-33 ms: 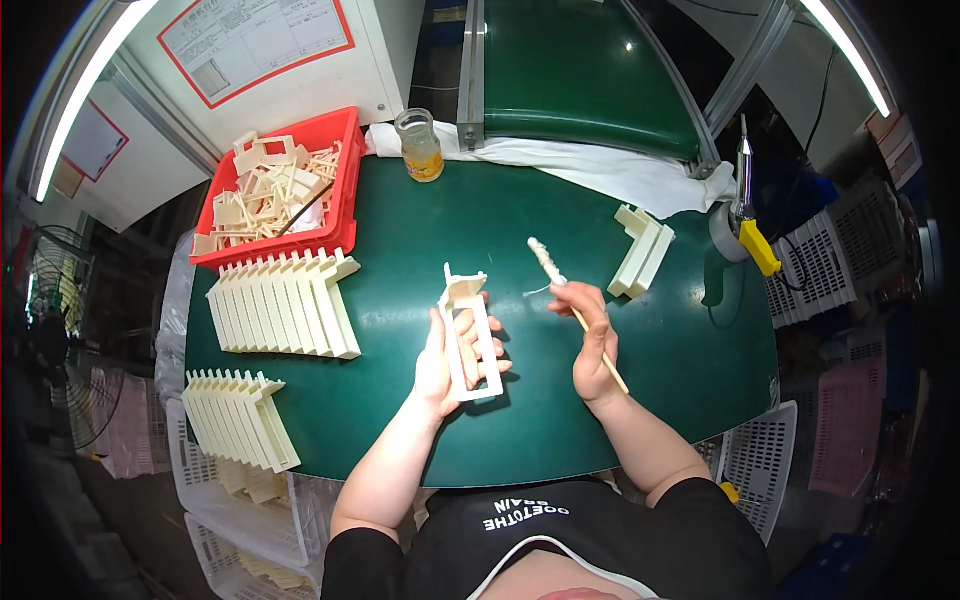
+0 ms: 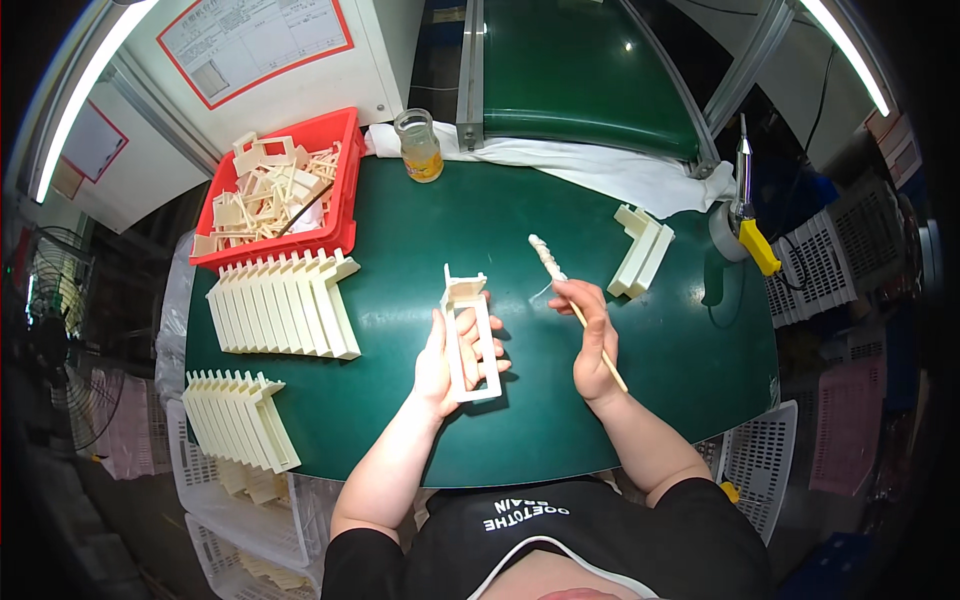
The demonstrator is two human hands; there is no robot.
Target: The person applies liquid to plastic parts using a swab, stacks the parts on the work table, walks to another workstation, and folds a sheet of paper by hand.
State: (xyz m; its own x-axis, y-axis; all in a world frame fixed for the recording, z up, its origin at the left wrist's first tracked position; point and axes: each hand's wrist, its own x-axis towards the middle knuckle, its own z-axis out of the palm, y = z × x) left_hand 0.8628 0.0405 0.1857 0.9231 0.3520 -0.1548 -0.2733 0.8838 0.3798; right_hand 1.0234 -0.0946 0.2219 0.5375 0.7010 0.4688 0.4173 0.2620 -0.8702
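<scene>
Barely any shift since the earlier frame: swab point(image 2: 546, 260) tilted a touch, its loose thread point(image 2: 540, 293) hanging differently; left hand and cream frame look the same. Left hand point(image 2: 432, 372) supports the frame point(image 2: 488, 352) mid-table, fingers spread behind it, thumb along its left edge. Right hand point(image 2: 592, 345) pinches the swab between thumb and fingers, wrapped tip pointing far and left, well apart from the frame.

Risks, my guess: the frame could slip or twist if pushed, since the fingers look loosely spread under it; thin bars might bend or crack under a hard press. Thread could snag on a corner and unwind the wrap. Whether the tip is wet, can't tell.

Around: far row point(image 2: 285, 310) and near row point(image 2: 240, 425) of similar frames on the left, packed tight, so a knock could topple several. Red bin point(image 2: 350, 190) beyond the far row; reaching in from the near side means passing over that row. Jar point(image 2: 424, 165) far, tippable. Two parts point(image 2: 640, 260) right of the swab, in the way of a rightward swing. Yellow-handled tool point(image 2: 760, 248) far right, corded.
</scene>
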